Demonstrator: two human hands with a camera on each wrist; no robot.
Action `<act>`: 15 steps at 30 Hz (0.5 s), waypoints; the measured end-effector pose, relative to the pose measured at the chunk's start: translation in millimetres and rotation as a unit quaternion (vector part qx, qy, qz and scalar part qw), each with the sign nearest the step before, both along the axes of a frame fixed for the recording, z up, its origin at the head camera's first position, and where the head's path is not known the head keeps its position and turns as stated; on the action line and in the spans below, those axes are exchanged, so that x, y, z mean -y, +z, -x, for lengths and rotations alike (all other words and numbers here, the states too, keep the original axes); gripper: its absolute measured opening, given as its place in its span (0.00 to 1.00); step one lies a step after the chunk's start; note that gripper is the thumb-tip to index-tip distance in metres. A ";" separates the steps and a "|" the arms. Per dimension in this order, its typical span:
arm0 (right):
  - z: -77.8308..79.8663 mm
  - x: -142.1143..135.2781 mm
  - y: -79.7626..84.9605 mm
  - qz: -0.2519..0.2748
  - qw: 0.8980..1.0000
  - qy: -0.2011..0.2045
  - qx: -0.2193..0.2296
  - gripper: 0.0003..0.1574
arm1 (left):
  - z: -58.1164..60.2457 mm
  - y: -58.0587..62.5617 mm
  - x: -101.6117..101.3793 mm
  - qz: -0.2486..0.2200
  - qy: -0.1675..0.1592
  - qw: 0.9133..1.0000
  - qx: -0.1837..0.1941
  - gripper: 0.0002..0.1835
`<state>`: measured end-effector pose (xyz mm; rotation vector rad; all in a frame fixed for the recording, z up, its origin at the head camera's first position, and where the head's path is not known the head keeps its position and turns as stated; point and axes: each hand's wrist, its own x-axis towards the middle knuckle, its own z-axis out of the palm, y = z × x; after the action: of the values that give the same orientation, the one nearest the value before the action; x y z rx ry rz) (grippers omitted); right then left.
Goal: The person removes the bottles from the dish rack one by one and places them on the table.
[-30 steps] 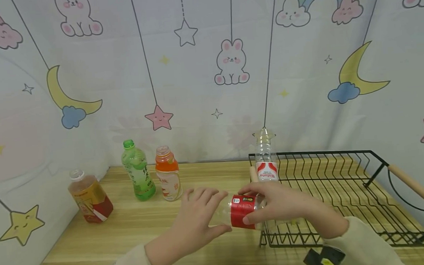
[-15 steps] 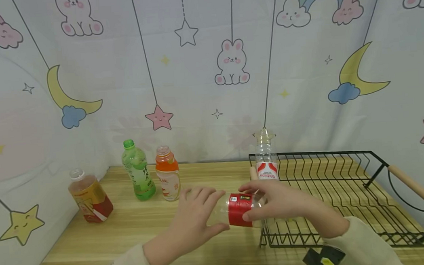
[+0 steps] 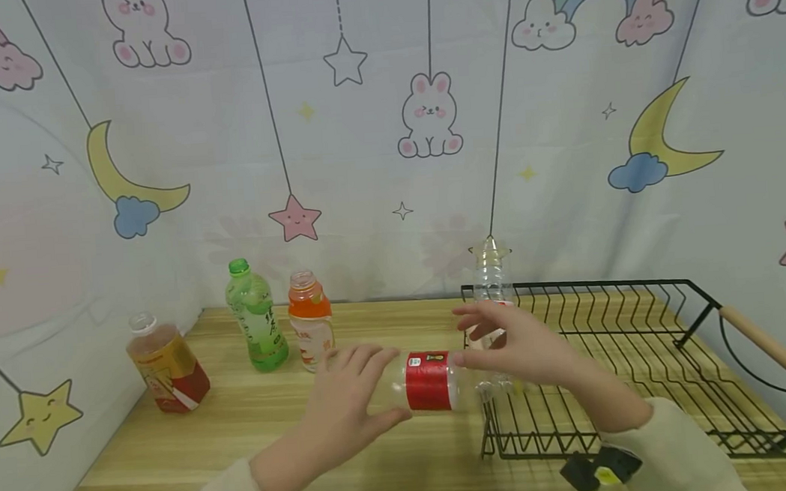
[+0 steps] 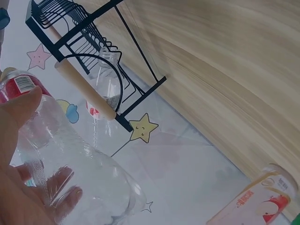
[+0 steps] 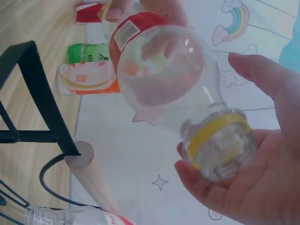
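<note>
My left hand (image 3: 344, 399) grips the base end of a clear plastic bottle (image 3: 430, 382) with a red label, thumb on one side and fingers round the other. The bottle lies sideways in the air, its neck pointing right. In the left wrist view, the ridged clear bottle body (image 4: 93, 168) shows between thumb and fingers. My right hand (image 3: 520, 343) is by the neck end, fingers and thumb spread apart. From the right wrist, the bottle's neck with a yellow ring (image 5: 220, 126) overlaps the right hand's fingers, while the thumb (image 5: 258, 75) stands away from it.
A black wire dish rack (image 3: 574, 332) with wooden handles (image 3: 774, 346) stands at the right. A clear bottle with a red-and-white label (image 3: 492, 277) is at its left end. At the left stand a brownish bottle (image 3: 167, 364), a green bottle (image 3: 257, 318) and an orange bottle (image 3: 311, 310).
The red-labelled bottle has shifted left with my left hand. My right hand has let go of its label area, spread its fingers and risen slightly.
</note>
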<state>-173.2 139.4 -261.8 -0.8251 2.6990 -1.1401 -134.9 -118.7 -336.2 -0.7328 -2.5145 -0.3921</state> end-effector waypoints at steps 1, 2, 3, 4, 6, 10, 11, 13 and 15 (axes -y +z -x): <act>1.5 -0.8 0.1 0.005 1.000 -0.006 -0.002 0.40 | 0.0 -1.2 1.3 -0.008 0.000 1.000 -0.005 0.39; 2.9 -1.7 0.0 0.010 1.000 -0.012 -0.003 0.40 | -0.1 -2.2 2.6 -0.016 0.001 1.000 -0.009 0.39; 4.2 -2.8 0.3 0.015 1.000 -0.017 -0.004 0.40 | -0.1 -3.4 4.0 -0.025 0.002 1.000 -0.012 0.39; 5.3 -3.7 0.6 0.020 1.000 -0.022 -0.004 0.40 | 0.0 -4.6 5.4 -0.033 0.005 0.999 -0.014 0.39; 7.8 -5.8 0.7 0.035 0.999 -0.027 -0.004 0.40 | 0.3 -6.7 8.1 -0.047 0.011 0.999 -0.015 0.39; 13.7 -9.5 -0.2 0.063 0.997 -0.033 -0.007 0.39 | -0.2 -9.0 13.2 -0.075 0.026 0.997 -0.008 0.39; 15.4 -10.0 -0.6 0.067 0.997 -0.037 -0.008 0.38 | -0.5 -9.3 14.4 -0.082 0.029 0.996 -0.007 0.39; 18.5 -11.3 -1.7 0.076 0.996 -0.047 -0.007 0.39 | -1.2 -9.7 16.5 -0.097 0.037 0.995 -0.002 0.40; 22.0 -12.8 -3.3 0.087 0.995 -0.055 -0.005 0.39 | -2.0 -10.2 18.4 -0.110 0.046 0.993 0.004 0.40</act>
<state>-195.2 152.2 -265.1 -0.7136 2.7120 -1.4156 -132.9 -137.1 -346.4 -0.5282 -2.4506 -0.6281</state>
